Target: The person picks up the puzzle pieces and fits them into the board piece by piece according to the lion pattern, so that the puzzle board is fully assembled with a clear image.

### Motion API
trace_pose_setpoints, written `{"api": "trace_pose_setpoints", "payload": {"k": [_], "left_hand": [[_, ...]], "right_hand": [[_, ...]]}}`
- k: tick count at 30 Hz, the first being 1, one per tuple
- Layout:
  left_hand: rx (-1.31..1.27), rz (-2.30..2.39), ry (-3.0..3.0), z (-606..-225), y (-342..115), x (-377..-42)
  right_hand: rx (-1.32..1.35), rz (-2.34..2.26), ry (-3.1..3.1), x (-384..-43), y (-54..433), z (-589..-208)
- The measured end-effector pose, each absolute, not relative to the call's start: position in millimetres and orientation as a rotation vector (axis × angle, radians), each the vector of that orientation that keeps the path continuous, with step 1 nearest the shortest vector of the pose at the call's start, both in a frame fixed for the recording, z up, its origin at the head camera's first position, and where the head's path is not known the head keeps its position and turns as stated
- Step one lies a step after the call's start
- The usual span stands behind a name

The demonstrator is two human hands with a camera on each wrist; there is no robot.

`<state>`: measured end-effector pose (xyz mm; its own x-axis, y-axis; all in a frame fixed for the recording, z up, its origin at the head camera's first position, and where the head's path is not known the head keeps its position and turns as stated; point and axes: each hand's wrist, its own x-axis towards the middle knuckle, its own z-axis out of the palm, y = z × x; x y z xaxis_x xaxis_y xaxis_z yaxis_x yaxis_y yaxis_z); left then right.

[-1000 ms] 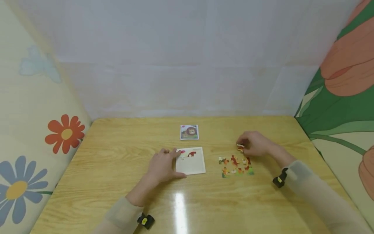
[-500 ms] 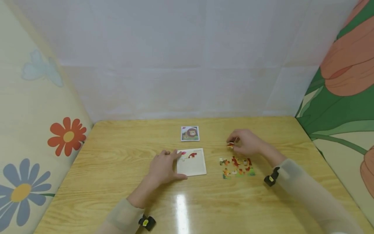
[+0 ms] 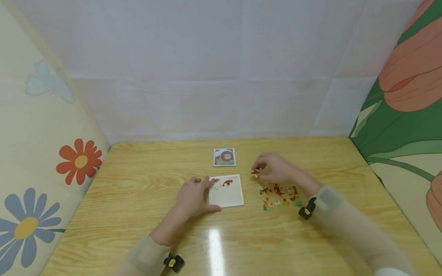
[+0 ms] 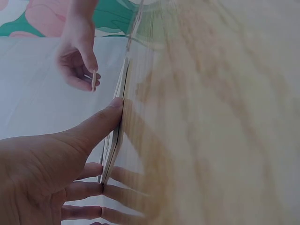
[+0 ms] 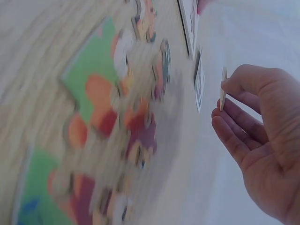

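- Puzzle piece (image 3: 255, 172) is up off the worktop (image 3: 155, 168), pinched in the right hand (image 3: 277, 169)'s grip — edge-on in both wrist views, so no reading its print
- Tray (image 3: 226, 197) looks early days: bit of picture up top, rest bare
- Left hand (image 3: 192, 197) touches it, grip spread wide — fingers hide a corner
- Loose pieces (image 3: 277, 190) left over beside it, too blurry to count
- Lion card (image 3: 224, 157) lies behind

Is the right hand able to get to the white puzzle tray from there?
Probably yes. The right hand, pinching a puzzle piece, is near the white puzzle tray, with nothing seen between them. The left hand leaves the tray's right side free.
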<state>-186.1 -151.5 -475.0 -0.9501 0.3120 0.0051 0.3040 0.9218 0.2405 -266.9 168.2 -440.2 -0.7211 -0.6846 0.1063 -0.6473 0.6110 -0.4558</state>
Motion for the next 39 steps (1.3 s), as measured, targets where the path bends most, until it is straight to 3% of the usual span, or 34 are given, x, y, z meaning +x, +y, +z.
{"api": "trace_pose_setpoints", "payload": {"k": [11, 39], "left_hand": [[0.484, 0.375, 3.044, -472, -153, -186], [0.506, 0.374, 3.051, -473, -152, -186]], "right_hand": [[-1.329, -0.672, 2.681, -270, 129, -452], [-1.305, -0.548, 2.659, -267, 97, -459]]}}
